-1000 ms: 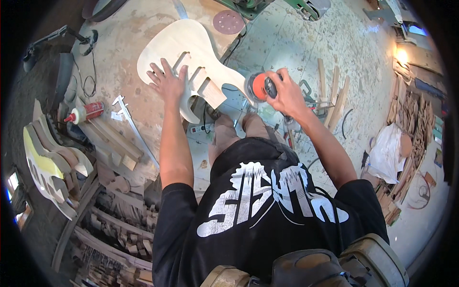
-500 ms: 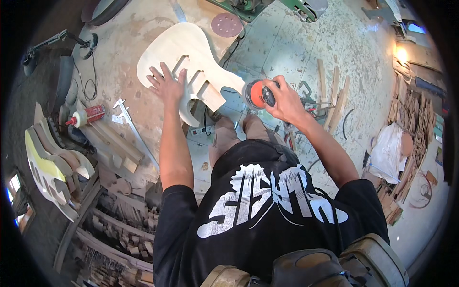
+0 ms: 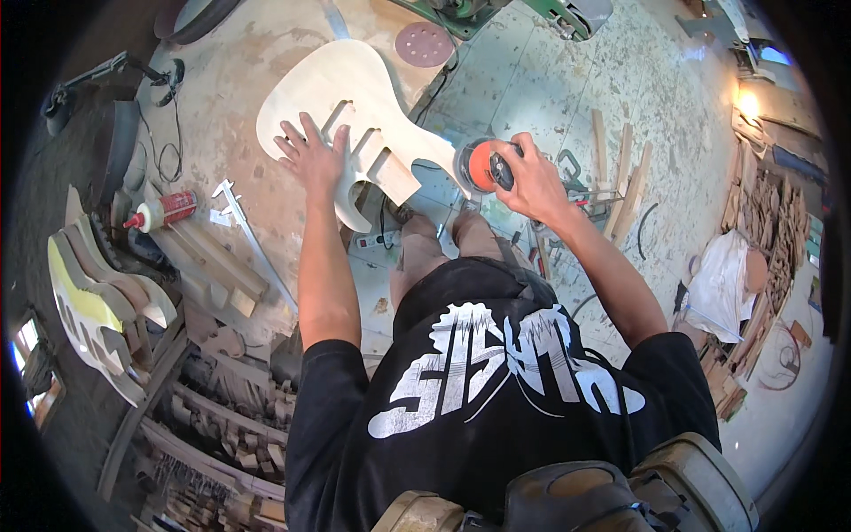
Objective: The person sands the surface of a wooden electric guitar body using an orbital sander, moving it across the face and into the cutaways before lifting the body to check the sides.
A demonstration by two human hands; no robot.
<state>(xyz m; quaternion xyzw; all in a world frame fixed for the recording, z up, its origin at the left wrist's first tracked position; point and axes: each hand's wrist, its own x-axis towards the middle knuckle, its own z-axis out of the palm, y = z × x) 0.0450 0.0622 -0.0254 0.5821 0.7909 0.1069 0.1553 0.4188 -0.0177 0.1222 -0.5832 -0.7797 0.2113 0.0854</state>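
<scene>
A pale wooden electric guitar body (image 3: 337,80) lies on the workbench, with routed slots and two horns. My left hand (image 3: 315,158) rests flat on its face, fingers spread, beside the slots. In my right hand (image 3: 536,182) is an orange and black orbital sander (image 3: 483,166), gripped by its top. The sander is tilted on its side, its pad against the edge of the right-hand horn, near the tip. Past the guitar body lies a brown sanding disc (image 3: 423,44) with holes.
On the bench's left are a caliper (image 3: 253,239), a red and white glue bottle (image 3: 161,211) and wood strips (image 3: 213,266). More shaped guitar bodies (image 3: 93,310) stand at far left. A green machine (image 3: 567,18) is at the top; wood strips and clamps (image 3: 576,173) lie right.
The sander in my right hand has shifted slightly right along the horn's edge. My left hand stays on the guitar body.
</scene>
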